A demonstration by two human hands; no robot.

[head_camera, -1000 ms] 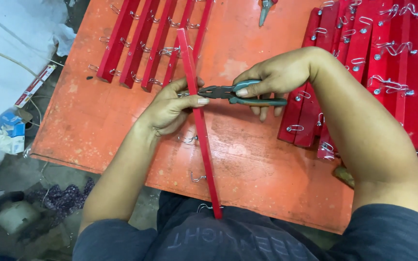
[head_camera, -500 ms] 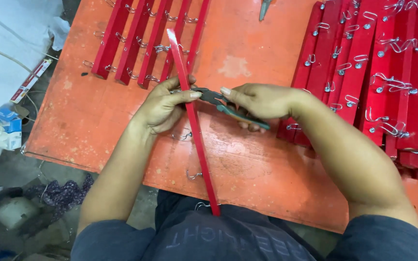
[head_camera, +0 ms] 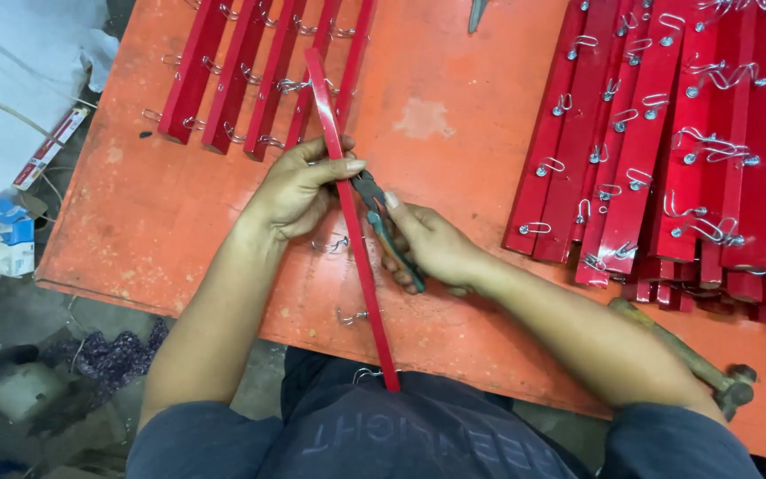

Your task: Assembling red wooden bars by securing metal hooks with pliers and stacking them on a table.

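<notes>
an orange tabletop (head_camera: 454,98) carries a row of red strips (head_camera: 250,71) at its far left, a larger red pile (head_camera: 667,151) right, and a hammer (head_camera: 676,355).

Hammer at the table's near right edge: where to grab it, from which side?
Judging by its pose, grip the hammer mid-handle, on the wooden shaft, coming from above. It lies flat on the orange table, head toward the right, and the person's right forearm crosses its left end, so the exposed middle is likely easiest.
</notes>
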